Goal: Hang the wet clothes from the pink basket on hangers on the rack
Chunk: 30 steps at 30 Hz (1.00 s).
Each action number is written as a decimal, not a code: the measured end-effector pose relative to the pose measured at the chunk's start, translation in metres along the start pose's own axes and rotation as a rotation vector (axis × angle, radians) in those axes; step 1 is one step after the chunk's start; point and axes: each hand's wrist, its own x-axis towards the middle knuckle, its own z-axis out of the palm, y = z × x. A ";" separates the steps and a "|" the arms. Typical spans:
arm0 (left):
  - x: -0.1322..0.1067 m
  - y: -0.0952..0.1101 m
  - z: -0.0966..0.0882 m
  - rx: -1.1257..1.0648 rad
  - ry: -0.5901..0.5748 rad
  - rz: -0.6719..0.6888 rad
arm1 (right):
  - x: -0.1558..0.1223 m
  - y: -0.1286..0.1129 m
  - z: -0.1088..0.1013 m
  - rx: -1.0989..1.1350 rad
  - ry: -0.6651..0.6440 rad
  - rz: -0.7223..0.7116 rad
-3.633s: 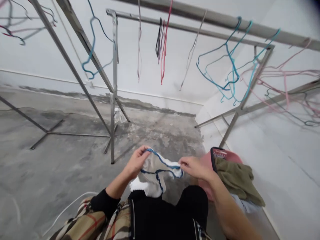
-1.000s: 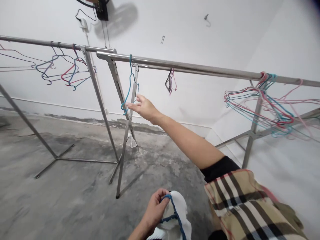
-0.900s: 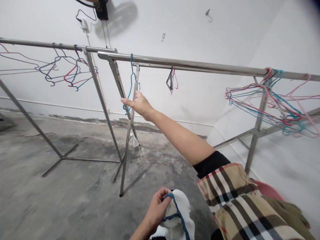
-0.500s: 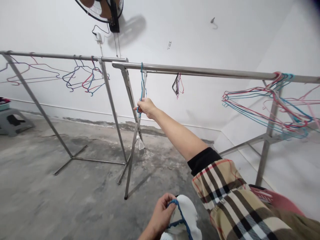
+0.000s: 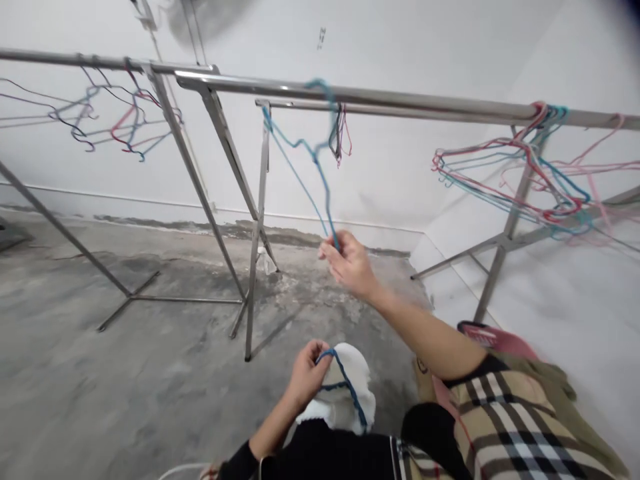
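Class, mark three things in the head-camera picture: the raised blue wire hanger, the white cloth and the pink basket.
blue wire hanger (image 5: 316, 157): head view, middle of the wire
white cloth (image 5: 359, 370): head view, its bulging fold
pink basket (image 5: 493, 339): head view, its rim

A beige check overshirt lined in black, white and red covers black sleeves and black trousers; the left hand and right hand are bare.

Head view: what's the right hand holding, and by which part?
The right hand pinches a blue wire hanger by its lower end, in the fingertips.
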 end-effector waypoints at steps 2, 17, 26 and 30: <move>0.003 0.004 0.001 -0.001 0.024 -0.011 | -0.058 0.025 -0.032 -0.017 0.153 0.043; 0.042 0.030 0.062 -0.121 -0.096 -0.250 | -0.293 0.007 -0.175 -0.372 0.466 0.384; 0.054 0.036 0.070 0.201 -0.068 0.036 | -0.315 0.018 -0.193 -0.705 0.504 0.436; 0.054 0.039 0.068 0.263 -0.066 0.066 | -0.326 0.032 -0.192 -0.620 0.605 0.413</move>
